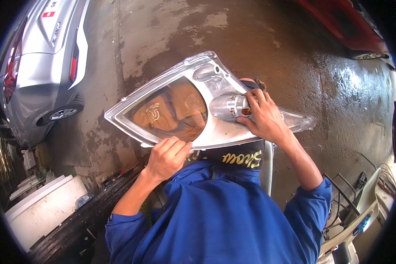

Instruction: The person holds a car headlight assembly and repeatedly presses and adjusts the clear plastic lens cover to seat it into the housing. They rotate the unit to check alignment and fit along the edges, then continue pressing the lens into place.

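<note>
Over wet floor [325, 97], both hands [167, 157] (bare) touch headlight [207, 116].

There's room over the far floor [163, 31]; the lamp [211, 127] blocks the middle; a silver car [44, 66], left; a red car [345, 26], far right.

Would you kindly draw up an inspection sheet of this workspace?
Surface: patchy floor, wet-looking toward the right.
Job's things: headlight with pale housing, held before the blue garment.
Clutter: white box-like item, lower left; pale panel, lower right.
Hands: left hand curled at the headlight's lower edge; right hand at its silver lamp part, grip unclear.
Cables: thin strands far right, too small to identify.
Surroundings: silver car, upper left; red vehicle, upper right.
</note>
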Available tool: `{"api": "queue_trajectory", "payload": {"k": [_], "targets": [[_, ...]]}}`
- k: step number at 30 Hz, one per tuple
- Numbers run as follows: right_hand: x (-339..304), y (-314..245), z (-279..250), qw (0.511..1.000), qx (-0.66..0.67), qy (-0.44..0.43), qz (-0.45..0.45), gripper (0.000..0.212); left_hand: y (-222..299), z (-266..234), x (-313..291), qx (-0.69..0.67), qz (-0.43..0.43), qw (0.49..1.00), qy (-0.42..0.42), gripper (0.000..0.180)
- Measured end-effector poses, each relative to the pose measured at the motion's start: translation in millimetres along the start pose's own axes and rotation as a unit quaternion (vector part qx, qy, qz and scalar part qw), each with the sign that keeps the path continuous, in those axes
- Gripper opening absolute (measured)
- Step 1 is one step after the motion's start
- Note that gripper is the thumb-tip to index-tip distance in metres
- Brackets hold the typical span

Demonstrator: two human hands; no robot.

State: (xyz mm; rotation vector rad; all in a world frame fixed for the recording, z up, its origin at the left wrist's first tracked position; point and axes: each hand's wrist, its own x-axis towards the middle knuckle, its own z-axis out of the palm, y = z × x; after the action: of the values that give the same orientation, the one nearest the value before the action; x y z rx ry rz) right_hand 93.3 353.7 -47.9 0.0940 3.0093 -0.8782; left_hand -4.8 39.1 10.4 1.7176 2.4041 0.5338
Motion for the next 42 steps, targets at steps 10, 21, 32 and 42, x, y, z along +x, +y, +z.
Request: {"api": "queue_trajectory", "payload": {"k": [10, 21, 32, 42], "targets": [[0.3, -0.8, -2.6, 1.000, 0.030, 0.008, -0.004, 0.066, -2.9, 10.7, -0.5, -0.008, -0.003, 1.000, 0.024, 0.017], [5.5, -2.7, -7.8, 0.999, 0.026, -0.026, 0.012, 0.067, 2.8, 16.7, -2.4, -0.002, -0.008, 1.000, 0.014, 0.012], [9.7, -3.1, -18.2, 0.999, 0.023, -0.041, 0.003, 0.065, -1.0, 32.6, -3.2, -0.046, 0.005, 0.996, 0.075, 0.016], [9.2, -5.0, -9.4, 0.999, 0.018, -0.045, -0.006, 0.068, -10.4, 42.1, -15.8, -0.054, 0.013, 0.992, 0.110, 0.013]]}}
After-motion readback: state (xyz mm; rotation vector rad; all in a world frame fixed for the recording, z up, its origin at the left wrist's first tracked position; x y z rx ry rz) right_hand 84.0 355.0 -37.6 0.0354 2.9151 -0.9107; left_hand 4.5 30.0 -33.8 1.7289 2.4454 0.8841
